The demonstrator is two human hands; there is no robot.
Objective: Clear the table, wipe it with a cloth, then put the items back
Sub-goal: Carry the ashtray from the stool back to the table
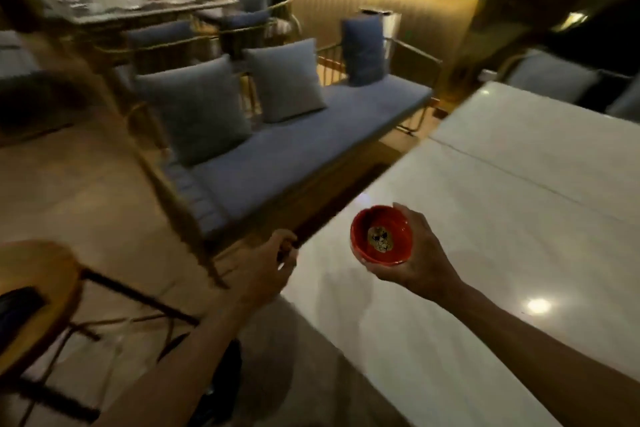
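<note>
**Carrying the Red Bowl Over the Table**

The right hand (420, 250) is grasping a small red bowl (381, 235) from the side and beneath, with the thumb lying on the far rim and the fingers curled under the base. The bowl is sitting just below the centre of the frame, raised above the pale table (519, 218) and not touching it. A dark, speckled patch is showing in the bottom of the bowl (too blurred to identify).

The left hand (273, 265) is hanging at the table's near-left corner, lower centre of the frame. Its fingers are curled, and a thin dark item appears to be pinched between them; the blur is preventing a firm reading, so whether it is holding anything cannot be told.

The visible tabletop is bare, so the step in hand is probably either removing the last item or returning the first one; the picture is not settling which.

Recommended handling:

1. Keep the rim level, since the bowl is tilting slightly toward the camera and any contents could slide.
2. Keep the fingers under the base until the bowl is resting on a surface.
3. Lower it straight down, away from the table edge.
4. Watch the left hand's clearance at the corner.

A blue cushioned bench (294, 156) is occupying the centre left of the frame.
</note>
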